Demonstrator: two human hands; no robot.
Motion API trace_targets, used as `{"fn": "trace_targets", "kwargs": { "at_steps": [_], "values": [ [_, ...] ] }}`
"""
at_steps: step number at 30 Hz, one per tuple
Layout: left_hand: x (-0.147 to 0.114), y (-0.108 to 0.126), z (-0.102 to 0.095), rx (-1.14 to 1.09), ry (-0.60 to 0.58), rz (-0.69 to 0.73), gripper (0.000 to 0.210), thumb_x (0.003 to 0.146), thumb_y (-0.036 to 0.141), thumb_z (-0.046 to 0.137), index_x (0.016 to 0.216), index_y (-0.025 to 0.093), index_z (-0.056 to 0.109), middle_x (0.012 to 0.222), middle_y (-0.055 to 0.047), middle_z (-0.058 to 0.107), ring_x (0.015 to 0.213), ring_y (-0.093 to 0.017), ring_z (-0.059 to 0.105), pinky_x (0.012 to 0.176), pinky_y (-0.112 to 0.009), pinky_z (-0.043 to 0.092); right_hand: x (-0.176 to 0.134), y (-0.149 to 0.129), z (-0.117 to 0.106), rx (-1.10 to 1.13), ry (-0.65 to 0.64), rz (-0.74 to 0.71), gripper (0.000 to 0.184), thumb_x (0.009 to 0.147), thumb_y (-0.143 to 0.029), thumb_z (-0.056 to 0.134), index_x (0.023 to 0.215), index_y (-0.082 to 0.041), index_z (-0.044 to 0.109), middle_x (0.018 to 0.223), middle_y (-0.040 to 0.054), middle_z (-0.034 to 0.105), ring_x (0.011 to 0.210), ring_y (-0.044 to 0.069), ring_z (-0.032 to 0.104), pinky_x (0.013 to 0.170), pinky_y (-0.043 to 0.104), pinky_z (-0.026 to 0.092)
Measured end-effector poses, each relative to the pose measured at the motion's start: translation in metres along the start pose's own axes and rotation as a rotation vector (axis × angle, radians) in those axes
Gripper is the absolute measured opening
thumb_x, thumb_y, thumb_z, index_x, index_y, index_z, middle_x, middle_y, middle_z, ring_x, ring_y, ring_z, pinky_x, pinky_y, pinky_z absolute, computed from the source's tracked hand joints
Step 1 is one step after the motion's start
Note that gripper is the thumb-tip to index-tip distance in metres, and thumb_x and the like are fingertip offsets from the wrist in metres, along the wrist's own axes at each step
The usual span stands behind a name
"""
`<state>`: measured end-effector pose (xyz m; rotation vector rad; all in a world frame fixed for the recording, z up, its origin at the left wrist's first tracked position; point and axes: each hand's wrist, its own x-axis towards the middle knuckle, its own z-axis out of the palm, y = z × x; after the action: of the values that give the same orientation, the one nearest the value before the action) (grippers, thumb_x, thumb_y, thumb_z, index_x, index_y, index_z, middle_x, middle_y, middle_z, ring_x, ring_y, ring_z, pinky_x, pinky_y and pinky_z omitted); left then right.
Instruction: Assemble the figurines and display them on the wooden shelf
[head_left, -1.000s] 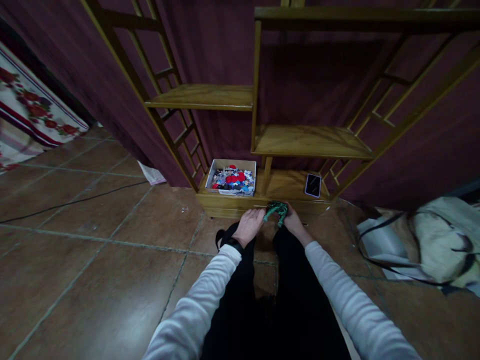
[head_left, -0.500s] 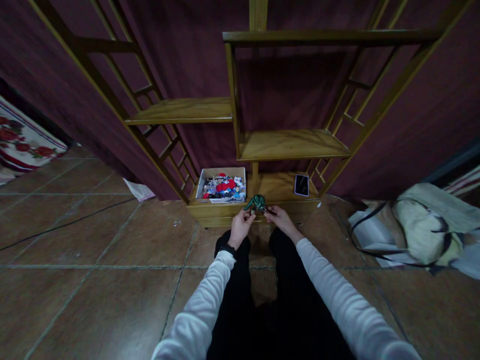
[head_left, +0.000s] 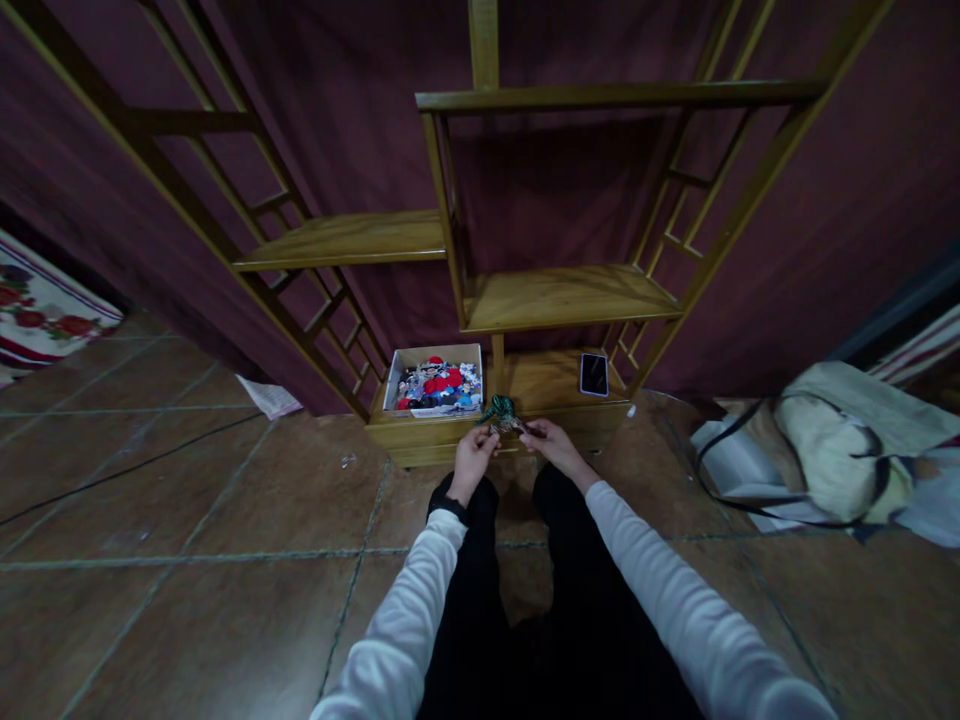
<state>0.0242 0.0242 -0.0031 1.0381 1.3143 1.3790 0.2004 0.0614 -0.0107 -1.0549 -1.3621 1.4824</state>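
A small bunched green item [head_left: 501,408] with a dark, shiny pattern sits between my hands, at the front edge of the cabinet base. Its lower part looks brownish and pale; its exact kind is too small to make out. My left hand [head_left: 471,458], with a black band on the wrist, pinches it from the left. From the right, the fingers of my right hand [head_left: 553,445] close on its other end. Just beyond my left hand stands an open white box [head_left: 388,398] full of small red, blue, white and black pieces.
A phone or tablet [head_left: 594,374] lies on the cabinet base [head_left: 536,375] at right. Wooden shelves [head_left: 574,297] rise in front of a dark red curtain [head_left: 570,190]. A pale bag [head_left: 829,440] lies on the tiled floor at right; a black cable [head_left: 135,465] runs along the left.
The view has shifted slightly, so the shelves sit lower and further left. My hands still hold the green item, now turned a little, with more of its pale lower part showing.
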Motion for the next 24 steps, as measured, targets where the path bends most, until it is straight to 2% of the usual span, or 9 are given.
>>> {"fn": "trace_targets", "kwargs": {
  "at_steps": [13,18,24],
  "values": [
    [-0.001,0.009,-0.002,-0.042,-0.007,-0.095,0.034,0.060,0.038,0.072,0.079,0.013,0.060,0.063,-0.003,0.065,0.055,-0.013,0.059,0.057,-0.025,0.047,0.005,0.006,0.000,-0.145,0.016,-0.004,0.029,0.066,-0.042,0.065,0.082,-0.018,0.060,0.071,-0.0003,0.061,0.058,0.011,0.057,0.056,0.025,0.050],
    [-0.001,0.008,-0.002,-0.085,-0.006,-0.101,0.036,0.058,0.040,0.073,0.078,0.013,0.059,0.064,-0.004,0.065,0.057,-0.013,0.060,0.061,-0.026,0.047,0.008,0.010,-0.001,-0.124,0.004,-0.011,0.029,0.066,-0.041,0.065,0.082,-0.018,0.061,0.070,-0.0008,0.061,0.057,0.010,0.056,0.055,0.023,0.049],
    [0.000,0.006,-0.005,-0.132,-0.019,-0.047,0.035,0.056,0.033,0.076,0.081,0.015,0.059,0.065,-0.002,0.065,0.060,-0.012,0.060,0.063,-0.025,0.046,0.008,0.010,0.001,-0.030,-0.003,0.006,0.032,0.063,-0.038,0.067,0.088,-0.019,0.059,0.074,0.0001,0.062,0.061,0.011,0.057,0.057,0.025,0.049]
  ]
}}
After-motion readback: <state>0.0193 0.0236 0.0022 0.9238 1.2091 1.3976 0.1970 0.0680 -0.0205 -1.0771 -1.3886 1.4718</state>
